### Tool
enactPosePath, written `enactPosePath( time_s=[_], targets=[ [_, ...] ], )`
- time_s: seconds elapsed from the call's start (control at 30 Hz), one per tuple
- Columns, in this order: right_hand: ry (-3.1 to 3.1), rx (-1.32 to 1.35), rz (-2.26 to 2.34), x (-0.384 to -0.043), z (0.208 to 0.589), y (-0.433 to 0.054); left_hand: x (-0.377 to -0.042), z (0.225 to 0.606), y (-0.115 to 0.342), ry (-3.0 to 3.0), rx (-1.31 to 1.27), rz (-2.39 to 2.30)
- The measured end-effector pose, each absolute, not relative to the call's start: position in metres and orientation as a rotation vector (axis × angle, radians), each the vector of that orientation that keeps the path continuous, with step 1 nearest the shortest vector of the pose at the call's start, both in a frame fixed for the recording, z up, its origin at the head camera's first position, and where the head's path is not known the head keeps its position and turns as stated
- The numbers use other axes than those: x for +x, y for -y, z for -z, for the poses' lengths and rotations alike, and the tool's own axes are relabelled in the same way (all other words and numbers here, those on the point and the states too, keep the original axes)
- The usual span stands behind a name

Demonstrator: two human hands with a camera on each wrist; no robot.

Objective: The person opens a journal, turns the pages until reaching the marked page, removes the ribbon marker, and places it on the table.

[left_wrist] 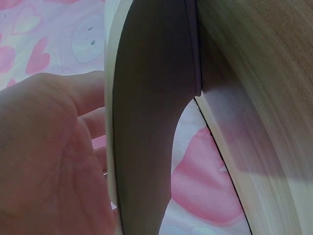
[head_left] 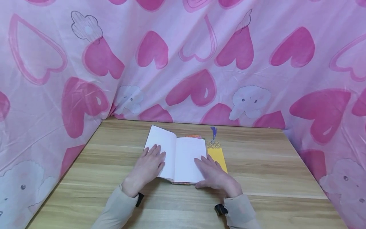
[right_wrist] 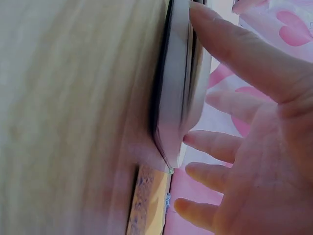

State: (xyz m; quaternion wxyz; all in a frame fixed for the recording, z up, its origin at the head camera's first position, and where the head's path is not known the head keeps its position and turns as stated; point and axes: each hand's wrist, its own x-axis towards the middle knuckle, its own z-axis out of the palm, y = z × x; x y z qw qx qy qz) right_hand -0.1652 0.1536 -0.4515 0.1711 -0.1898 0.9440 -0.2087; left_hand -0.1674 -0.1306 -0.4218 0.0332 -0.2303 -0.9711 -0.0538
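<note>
Beige sleeves end at two bare hands, both with fingers extended and neither closed around anything. The left hand (head_left: pixel 148 165) lies spread over the left page (head_left: pixel 165 149), its fingertips pointing away from the person; the right hand (head_left: pixel 214 175) rests at the outer edge of the right page (head_left: pixel 188 159), fingers reaching over the paper and thumb at the near corner. Between the hands sits the book (head_left: pixel 180 183), open on the counter (head_left: pixel 263 181), its inner fold running away from the person. The opening looks done: two white pages face up, and no writing can be made out on them. Flattening seems only partly achieved, I judge, because the left wrist view shows a gap beneath the left-hand side, while the thicker right-hand side sits low on the counter. What appears left, if the book is meant to lie level, is to bring that raised side down. Just beyond the right hand, and partly hidden by it, is a yellow item (head_left: pixel 218 157) with a gold patterned band (head_left: pixel 213 145) and a blue tassel (head_left: pixel 213 133); it lies beside the book, outside the pages. Farther ahead of both hands, small orange and pink pieces (head_left: pixel 194 136) show behind the book's far edge, too little visible to identify.
</note>
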Motion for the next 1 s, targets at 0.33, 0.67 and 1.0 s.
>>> enactPosePath(
  time_s=[0.33, 0.67, 1.0],
  targets=[
    [-2.755, -0.512, 0.704, -0.164, 0.443, -0.159, -0.169, 0.421, 0.129, 3.008, -0.698, 0.162],
    [-2.881, -0.446, 0.929, -0.164, 0.44, -0.154, -0.168, 0.421, 0.131, 3.008, -0.712, 0.157],
    [-2.823, -0.341, 1.325, -0.165, 0.441, -0.14, -0.167, 0.419, 0.133, 2.949, -0.726, 0.182]
  ],
)
